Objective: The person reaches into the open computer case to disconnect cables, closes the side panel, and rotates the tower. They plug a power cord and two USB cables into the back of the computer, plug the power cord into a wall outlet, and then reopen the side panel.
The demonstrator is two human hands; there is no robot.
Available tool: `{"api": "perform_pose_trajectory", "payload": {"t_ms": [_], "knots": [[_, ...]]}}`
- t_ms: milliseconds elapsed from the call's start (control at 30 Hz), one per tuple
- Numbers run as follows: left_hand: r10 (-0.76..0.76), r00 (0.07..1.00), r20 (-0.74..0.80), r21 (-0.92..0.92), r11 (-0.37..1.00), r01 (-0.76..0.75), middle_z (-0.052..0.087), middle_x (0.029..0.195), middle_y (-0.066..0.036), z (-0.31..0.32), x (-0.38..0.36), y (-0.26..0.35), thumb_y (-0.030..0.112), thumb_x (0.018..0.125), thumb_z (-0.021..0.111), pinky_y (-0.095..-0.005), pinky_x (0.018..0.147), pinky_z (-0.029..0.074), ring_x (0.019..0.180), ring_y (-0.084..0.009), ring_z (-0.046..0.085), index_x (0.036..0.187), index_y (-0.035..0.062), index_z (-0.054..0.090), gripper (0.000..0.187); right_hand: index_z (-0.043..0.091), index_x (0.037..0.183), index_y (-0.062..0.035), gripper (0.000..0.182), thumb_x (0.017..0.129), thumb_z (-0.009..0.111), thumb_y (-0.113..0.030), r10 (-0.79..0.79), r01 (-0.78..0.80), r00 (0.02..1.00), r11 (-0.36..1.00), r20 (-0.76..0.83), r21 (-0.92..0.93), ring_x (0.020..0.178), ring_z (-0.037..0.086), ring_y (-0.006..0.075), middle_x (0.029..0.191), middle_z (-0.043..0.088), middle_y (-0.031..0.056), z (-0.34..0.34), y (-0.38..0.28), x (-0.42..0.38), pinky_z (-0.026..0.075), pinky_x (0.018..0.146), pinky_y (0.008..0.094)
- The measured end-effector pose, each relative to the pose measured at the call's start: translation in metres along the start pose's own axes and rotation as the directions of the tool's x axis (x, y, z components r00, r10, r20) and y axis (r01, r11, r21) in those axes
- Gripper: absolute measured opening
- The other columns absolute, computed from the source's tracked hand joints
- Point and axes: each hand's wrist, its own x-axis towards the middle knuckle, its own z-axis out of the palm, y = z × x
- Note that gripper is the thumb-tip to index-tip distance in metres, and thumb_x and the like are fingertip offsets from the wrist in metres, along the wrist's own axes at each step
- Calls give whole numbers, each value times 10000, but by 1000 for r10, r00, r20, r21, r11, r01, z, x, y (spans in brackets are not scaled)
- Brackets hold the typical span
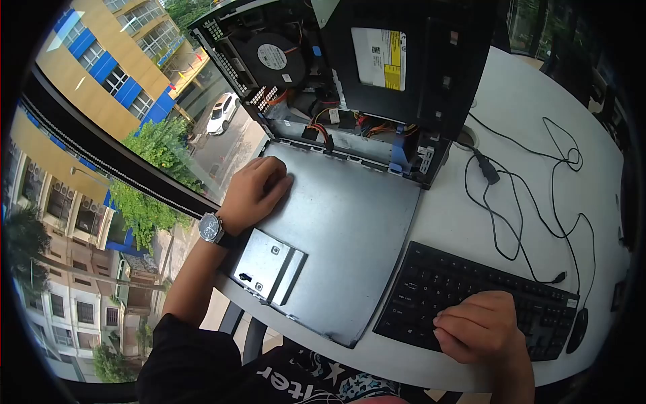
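Note:
My left hand [256,192], with a watch [210,228] on its wrist, rests with curled fingers on the left edge of a flat metal panel [343,215]; whether it grips anything is hidden. A small raised metal bracket [269,266] lies on the panel below that hand. My right hand [479,326] is closed over the black keyboard [417,296], its fingers pressed together with nothing visible in them. Behind the panel stands an open computer case [457,87], showing a fan [272,59], a labelled drive [380,59] and coloured wires [323,131].
Black cables with a plug [489,172] lie looped across the white table [525,87] at the right. A black mouse [577,330] sits beside the keyboard's right end. A window frame [121,151] runs along the left, with buildings outside.

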Motion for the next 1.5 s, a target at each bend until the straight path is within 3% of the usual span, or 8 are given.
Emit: {"api": "perform_pose_trajectory", "payload": {"t_ms": [1333,1433,1500], "knots": [[-20,1000,-5,-76,997,20,608,827,-126,2,-1,-5,173,940,681,-386,682,471,756,-286,598,925,32,591,169,714,735,-78,59,710,767,-77,24,-24,999,999,-25,25,530,639,144,695,702,25,2,5,7,524,484,250],[-12,1000,-14,-77,997,11,597,810,-112,0,-1,-2,163,935,686,-384,672,468,738,-275,591,999,38,611,160,715,738,-78,59,710,768,-79,22,-21,999,999,-24,24,530,639,142,699,704,24,2,5,7,524,484,249],[-177,984,30,-171,969,179,579,783,-91,-5,-1,7,151,931,688,-384,662,462,723,-265,580,1099,48,622,208,716,739,-78,59,711,768,-80,20,-20,1000,1000,-21,23,530,638,141,700,705,23,2,5,7,523,484,248]]}}
